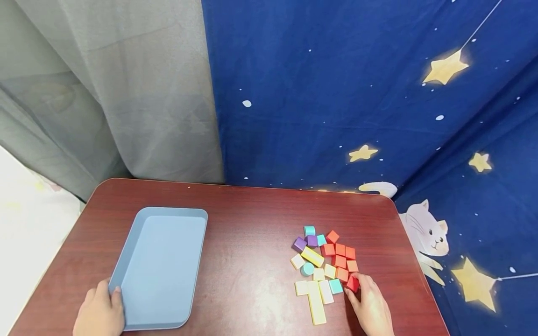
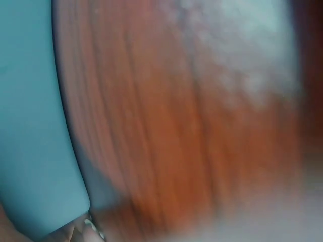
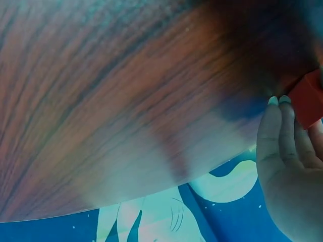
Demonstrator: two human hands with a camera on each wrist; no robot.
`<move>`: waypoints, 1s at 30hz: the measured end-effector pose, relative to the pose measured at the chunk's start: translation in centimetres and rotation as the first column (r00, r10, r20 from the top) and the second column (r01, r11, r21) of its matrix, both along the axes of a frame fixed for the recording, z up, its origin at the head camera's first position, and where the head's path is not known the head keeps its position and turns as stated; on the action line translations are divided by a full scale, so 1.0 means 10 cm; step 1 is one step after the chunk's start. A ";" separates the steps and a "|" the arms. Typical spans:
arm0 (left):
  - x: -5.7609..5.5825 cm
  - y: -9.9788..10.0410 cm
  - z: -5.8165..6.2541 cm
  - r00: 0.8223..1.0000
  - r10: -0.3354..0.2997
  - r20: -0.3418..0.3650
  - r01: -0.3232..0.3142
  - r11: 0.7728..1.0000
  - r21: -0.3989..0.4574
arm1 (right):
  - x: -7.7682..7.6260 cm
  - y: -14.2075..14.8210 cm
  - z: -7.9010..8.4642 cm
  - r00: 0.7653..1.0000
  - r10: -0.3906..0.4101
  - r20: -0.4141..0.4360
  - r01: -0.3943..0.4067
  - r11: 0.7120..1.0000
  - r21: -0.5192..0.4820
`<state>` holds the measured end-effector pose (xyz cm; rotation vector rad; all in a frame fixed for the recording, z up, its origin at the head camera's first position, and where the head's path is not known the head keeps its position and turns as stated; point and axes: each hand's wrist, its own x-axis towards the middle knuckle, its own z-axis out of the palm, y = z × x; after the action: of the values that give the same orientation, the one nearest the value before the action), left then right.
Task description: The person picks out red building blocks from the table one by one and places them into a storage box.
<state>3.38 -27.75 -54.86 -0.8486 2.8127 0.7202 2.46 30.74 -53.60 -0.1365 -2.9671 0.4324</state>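
My left hand (image 1: 101, 310) grips the near left edge of a light blue tray (image 1: 161, 268), its thumb over the rim. Nothing lies in the tray. In the left wrist view the tray's side (image 2: 35, 131) fills the left, and only fingertips show at the bottom. At the near right corner of a group of blocks, my right hand (image 1: 371, 303) pinches a red cube (image 1: 353, 283) between thumb and fingers. Seen from the right wrist, the red cube (image 3: 305, 101) sits against the fingers, partly cut off by the frame. Several other red blocks (image 1: 339, 261) lie just beyond it.
Left of the red ones lie purple blocks (image 1: 300, 244), a yellow block (image 1: 313, 256), a teal cylinder (image 1: 307, 269), a teal cube (image 1: 336, 286) and several cream blocks, including a long one (image 1: 316, 303). A grey curtain (image 1: 159, 93) and a blue starry curtain (image 1: 302, 93) hang behind the brown table (image 1: 244, 261).
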 end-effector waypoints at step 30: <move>-0.02 -0.01 0.05 0.995 -0.084 0.053 0.086 0.996 -0.034 | 0.09 0.00 -0.07 0.998 -0.046 -0.033 0.045 0.998 -0.035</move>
<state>3.19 -27.82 -54.37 -0.7371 2.8041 0.6279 3.31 30.77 -54.33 -0.1978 -2.9184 0.4751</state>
